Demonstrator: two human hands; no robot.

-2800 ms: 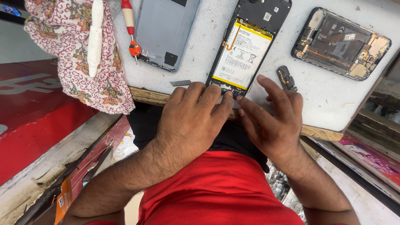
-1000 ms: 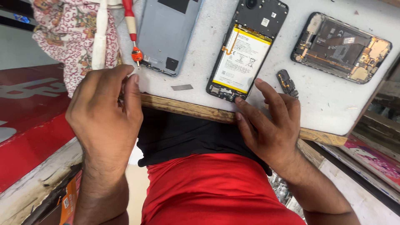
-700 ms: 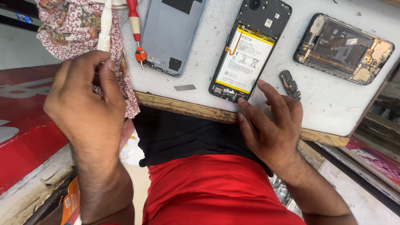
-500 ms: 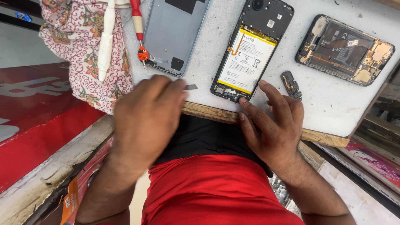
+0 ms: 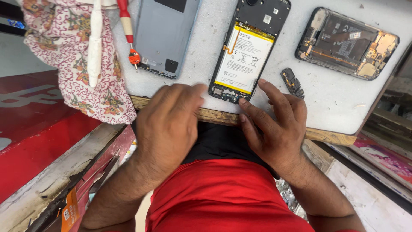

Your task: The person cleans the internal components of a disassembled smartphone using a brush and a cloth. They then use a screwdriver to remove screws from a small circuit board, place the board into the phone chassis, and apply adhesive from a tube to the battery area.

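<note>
Covering the table edge (image 5: 214,115), the blurred left hand (image 5: 169,120) hides its fingertips.

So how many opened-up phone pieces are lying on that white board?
3: a grey back cover on the left, a phone with battery by the right hand, and a bare frame far right.

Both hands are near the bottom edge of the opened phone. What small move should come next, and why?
Probably the left hand should slide right to the lower end of the opened phone. The right hand already steadies that end with a fingertip, its battery and bottom board lie bare, and the left hand sits at the table edge, just short of it.
</note>
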